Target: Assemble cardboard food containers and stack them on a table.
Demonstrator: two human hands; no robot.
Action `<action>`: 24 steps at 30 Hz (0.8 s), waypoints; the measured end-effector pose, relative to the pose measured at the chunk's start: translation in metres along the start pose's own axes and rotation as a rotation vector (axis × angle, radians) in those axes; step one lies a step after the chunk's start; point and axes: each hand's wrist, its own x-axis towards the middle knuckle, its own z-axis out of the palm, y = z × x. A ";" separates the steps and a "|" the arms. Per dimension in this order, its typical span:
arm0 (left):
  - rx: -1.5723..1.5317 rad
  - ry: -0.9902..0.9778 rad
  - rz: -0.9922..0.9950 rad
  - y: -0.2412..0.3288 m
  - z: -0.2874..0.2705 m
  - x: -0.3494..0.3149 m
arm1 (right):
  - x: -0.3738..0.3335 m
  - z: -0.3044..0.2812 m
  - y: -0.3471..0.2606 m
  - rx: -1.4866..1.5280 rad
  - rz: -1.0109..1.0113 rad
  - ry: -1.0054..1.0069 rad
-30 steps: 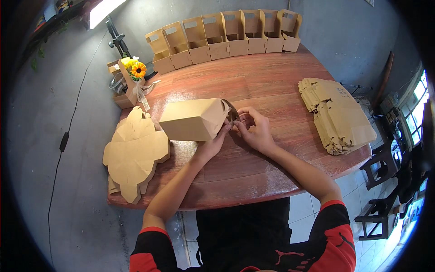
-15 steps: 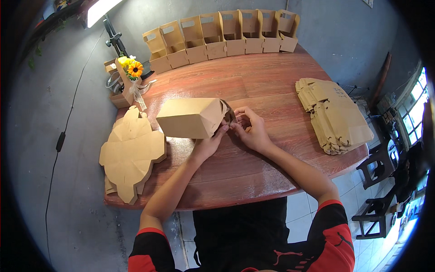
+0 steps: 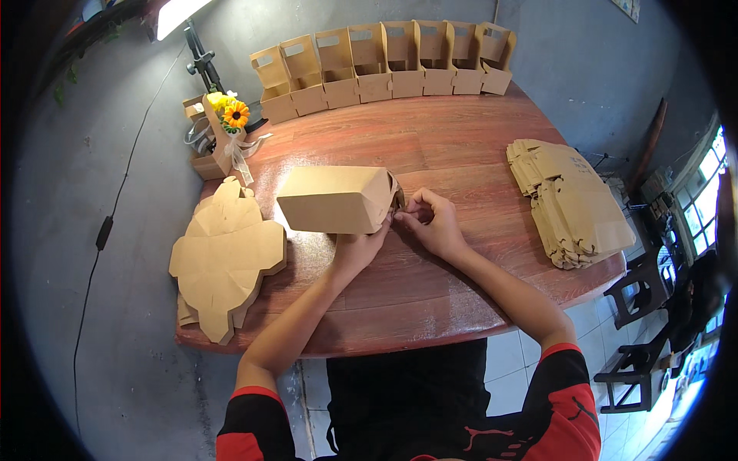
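A brown cardboard box, partly folded into shape, is held on its side above the middle of the table, its flapped end facing right. My left hand grips it from below near that end, fingers partly hidden behind the cardboard. At the same end, my right hand is closed with thumb and fingers pinching at the edge of a flap. The inner folds there are in shadow, and the exact spot pinched is hard to make out.
Flat cardboard blanks lie stacked at the left; more folded cardboard pieces are piled at the right. Several finished carrier boxes line the back edge. A box with yellow and orange flowers stands back left beside a lamp.
The whole view has shifted slightly. Both hands stay at the flapped end, and the box has turned a little, with my left hand's thumb now less visible.
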 end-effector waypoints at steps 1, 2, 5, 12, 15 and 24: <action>-0.044 0.020 -0.001 0.001 0.000 0.001 | 0.000 0.000 -0.001 -0.012 -0.046 -0.012; -0.084 0.040 -0.005 0.002 0.000 0.002 | -0.001 -0.001 -0.003 -0.030 -0.074 -0.018; -0.199 0.002 -0.059 0.006 -0.002 0.005 | -0.004 -0.001 -0.010 -0.027 -0.062 -0.032; -0.393 -0.004 -0.268 0.011 -0.004 0.005 | -0.008 0.003 -0.016 -0.081 -0.059 0.008; -0.369 -0.026 -0.182 0.005 0.000 0.003 | -0.007 0.001 -0.014 -0.119 -0.088 -0.013; -0.226 0.018 -0.086 -0.008 0.007 -0.005 | -0.007 0.002 -0.007 -0.029 -0.002 -0.038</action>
